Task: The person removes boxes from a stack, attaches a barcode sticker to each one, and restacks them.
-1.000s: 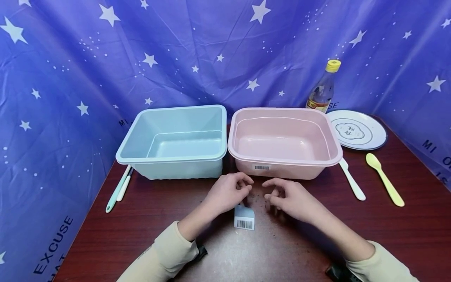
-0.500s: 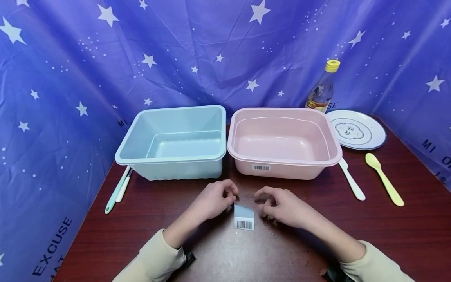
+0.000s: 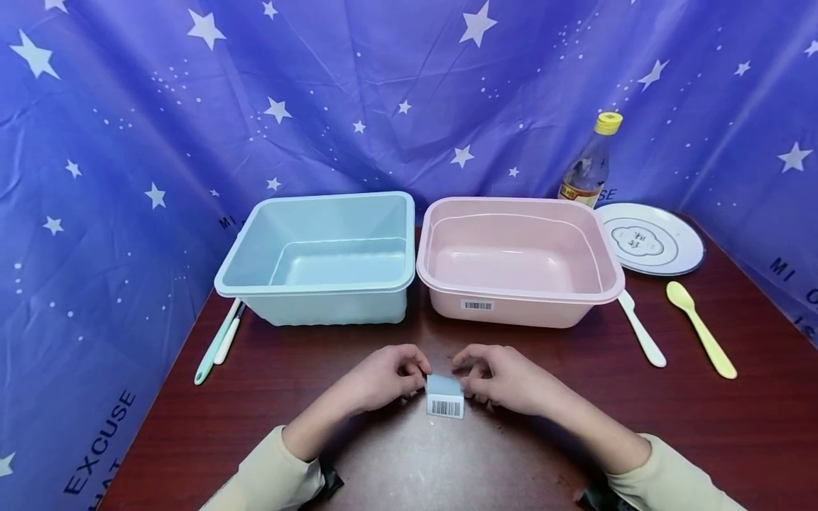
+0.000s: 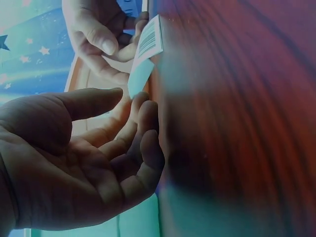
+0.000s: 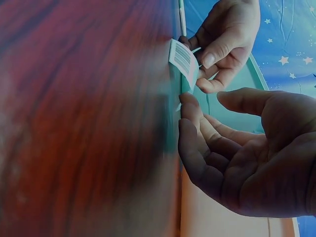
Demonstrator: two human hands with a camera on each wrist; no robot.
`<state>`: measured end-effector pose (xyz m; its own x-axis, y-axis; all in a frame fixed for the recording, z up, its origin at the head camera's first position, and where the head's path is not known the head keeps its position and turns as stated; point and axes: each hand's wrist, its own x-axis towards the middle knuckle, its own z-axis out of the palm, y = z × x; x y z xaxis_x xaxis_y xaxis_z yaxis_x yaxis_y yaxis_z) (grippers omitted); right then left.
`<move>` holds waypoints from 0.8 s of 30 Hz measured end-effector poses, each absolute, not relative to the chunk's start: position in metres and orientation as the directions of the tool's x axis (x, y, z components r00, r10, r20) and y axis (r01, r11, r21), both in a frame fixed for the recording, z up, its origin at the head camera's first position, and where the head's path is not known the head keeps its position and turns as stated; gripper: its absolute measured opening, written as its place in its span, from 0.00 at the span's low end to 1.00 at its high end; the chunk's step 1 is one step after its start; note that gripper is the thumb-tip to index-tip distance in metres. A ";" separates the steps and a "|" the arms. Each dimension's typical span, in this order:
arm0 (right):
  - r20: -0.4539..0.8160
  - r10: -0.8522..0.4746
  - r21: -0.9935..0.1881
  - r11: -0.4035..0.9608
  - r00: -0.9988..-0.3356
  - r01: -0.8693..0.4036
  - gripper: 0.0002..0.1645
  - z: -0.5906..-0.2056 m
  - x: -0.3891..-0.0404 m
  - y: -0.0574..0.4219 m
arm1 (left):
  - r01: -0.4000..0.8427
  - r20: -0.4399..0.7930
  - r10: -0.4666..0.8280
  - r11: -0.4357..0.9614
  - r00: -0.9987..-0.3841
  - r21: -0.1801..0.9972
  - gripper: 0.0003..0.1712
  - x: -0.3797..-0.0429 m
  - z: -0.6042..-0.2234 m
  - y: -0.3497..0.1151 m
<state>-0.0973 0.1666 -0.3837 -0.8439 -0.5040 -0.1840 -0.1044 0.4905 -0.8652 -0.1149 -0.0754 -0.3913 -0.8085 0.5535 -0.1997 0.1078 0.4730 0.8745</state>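
Note:
A small bent barcode tag (image 3: 445, 406), white in front and light blue behind, stands on the table between the two hands. My left hand (image 3: 383, 377) is at its left side, fingers loosely bent. My right hand (image 3: 511, 380) is at its right side, fingers bent the same way. In the left wrist view, the tag's blue end (image 4: 140, 78) comes close to the left fingertips, while the thumb stays apart from them. The right wrist view has the tag (image 5: 183, 60) by the right fingertips, thumb also apart; contact is hard to tell.
Behind the hands stand a light blue basin (image 3: 332, 309) and a pink basin (image 3: 530, 312). To the right are a white knife (image 3: 644, 337), a yellow spoon (image 3: 703, 333), a plate (image 3: 677, 245) and a yellow-capped bottle (image 3: 586, 167). Two long handles (image 3: 217, 348) lie at left.
Both hands have drawn back from the pink basin to the tag's two sides. The right hand has come leftward, closer to it. The tag's blue part now looks lower and more bent.

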 end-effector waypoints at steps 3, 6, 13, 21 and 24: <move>-0.174 -0.512 -0.869 0.481 -0.841 -0.113 0.17 -0.385 -0.097 0.166 | 0.098 -0.203 0.569 0.454 -0.797 0.885 0.06 -0.116 -0.393 -0.073; -0.159 -0.529 -0.875 0.466 -0.834 -0.129 0.17 -0.386 -0.097 0.166 | 0.099 -0.198 0.577 0.442 -0.793 0.891 0.06 -0.117 -0.394 -0.071; -0.070 -0.530 -0.857 0.465 -0.845 -0.220 0.14 -0.384 -0.096 0.166 | 0.071 -0.160 0.540 0.383 -0.827 0.921 0.04 -0.116 -0.390 -0.070; 0.355 -0.570 -0.686 0.380 -0.742 -0.620 0.13 -0.384 -0.093 0.161 | -0.034 -0.138 0.502 0.211 -0.854 0.977 0.05 -0.115 -0.385 -0.067; 0.421 -0.587 -0.655 0.331 -0.691 -0.680 0.15 -0.384 -0.091 0.159 | -0.082 -0.137 0.504 0.130 -0.853 0.988 0.07 -0.114 -0.383 -0.064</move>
<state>-0.0912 0.1591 -0.3841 -0.6913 -0.5869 0.4215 -0.6798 0.3305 -0.6547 -0.1141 -0.0639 -0.3827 -0.8531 0.5035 -0.1369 -0.0817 0.1302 0.9881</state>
